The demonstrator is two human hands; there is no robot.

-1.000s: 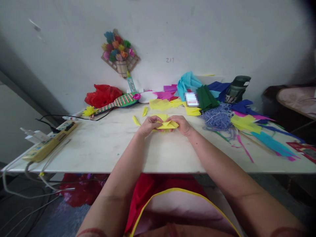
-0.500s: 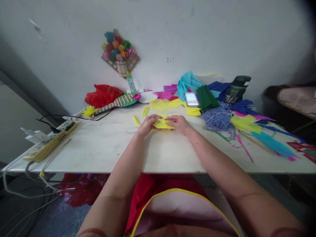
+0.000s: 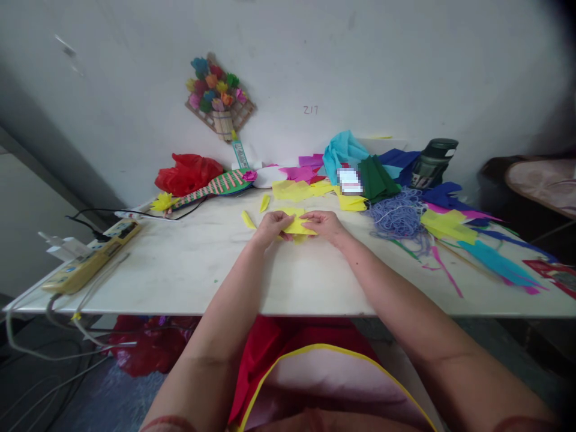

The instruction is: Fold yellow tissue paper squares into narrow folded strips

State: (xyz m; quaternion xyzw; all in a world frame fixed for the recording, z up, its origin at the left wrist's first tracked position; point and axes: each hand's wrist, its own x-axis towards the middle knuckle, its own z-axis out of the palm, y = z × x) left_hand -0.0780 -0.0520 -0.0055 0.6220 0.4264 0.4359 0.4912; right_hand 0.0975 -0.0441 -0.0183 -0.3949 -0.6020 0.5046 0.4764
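A small sheet of yellow crepe paper [image 3: 297, 225] is stretched between my two hands, just above the white table [image 3: 180, 270]. My left hand [image 3: 272, 227] pinches its left side, thumb on top. Its right side is gripped by my right hand [image 3: 324, 225], the fingers curled beneath and partly hidden. More yellow paper shows below the sheet; whether it is a separate layer I cannot tell. Left of my hands lie two small rolled yellow paper pieces [image 3: 248, 219]. Just beyond my hands is a flat yellow paper strip [image 3: 292, 190].
On the right are a tangle of purple-blue yarn [image 3: 396, 216], a dark green jar [image 3: 434, 162], and green folded paper [image 3: 378, 179]. At the left sit a power strip [image 3: 92, 258] and a green decorated instrument-shaped craft [image 3: 225, 183]. A red plastic bag [image 3: 186, 174] rests against the wall.
My left fingers have shifted slightly on the yellow paper, and the sheet looks flatter now. My right hand has barely moved.
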